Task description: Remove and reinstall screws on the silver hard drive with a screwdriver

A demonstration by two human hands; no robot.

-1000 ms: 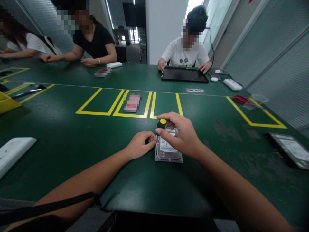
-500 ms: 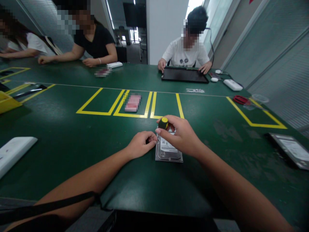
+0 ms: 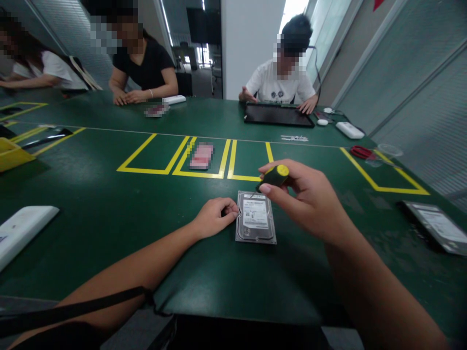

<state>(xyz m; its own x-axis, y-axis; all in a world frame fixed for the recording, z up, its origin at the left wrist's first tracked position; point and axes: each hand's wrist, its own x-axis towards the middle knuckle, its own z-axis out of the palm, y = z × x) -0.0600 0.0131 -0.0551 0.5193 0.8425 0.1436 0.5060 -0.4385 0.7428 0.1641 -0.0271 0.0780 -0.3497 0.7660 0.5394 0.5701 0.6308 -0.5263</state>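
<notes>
Nearest, one black strap [image 3: 91, 306], lying across the left forearm. One green table [image 3: 219, 277], its surface extending to the far seats. One hard drive [image 3: 256, 218], silver with a white label, flat on the table in front of the person, between the two hands. One left hand [image 3: 214, 218], resting at the drive's left edge, fingers loosely curled; whether they gripped that edge could not be told. One white device [image 3: 29, 226], partly cut off at the left. One second drive [image 3: 440, 224], labelled, well apart at the right. One right hand [image 3: 310, 199], raised right of the drive's far end, thumb and fingers closed around a screwdriver [image 3: 274, 177]. The screwdriver, black-handled with a yellow cap, was tilted, its thin shaft slanting down and left towards the drive's far end; contact at the tip was too small to tell. Beyond: yellow tape outlines [image 3: 146, 171] on the table, one framing a pixelated pink item [image 3: 202, 156]; a yellow bin [image 3: 14, 154] at the left edge; a red item [image 3: 362, 152] at the right, near a clear plastic piece [image 3: 389, 149]. Farther, some white strips [image 3: 295, 138], then a dark flat panel [image 3: 279, 115] before a seated co-worker in white [image 3: 280, 80]. Across and left, a co-worker in black [image 3: 146, 68], forearms on the table.
</notes>
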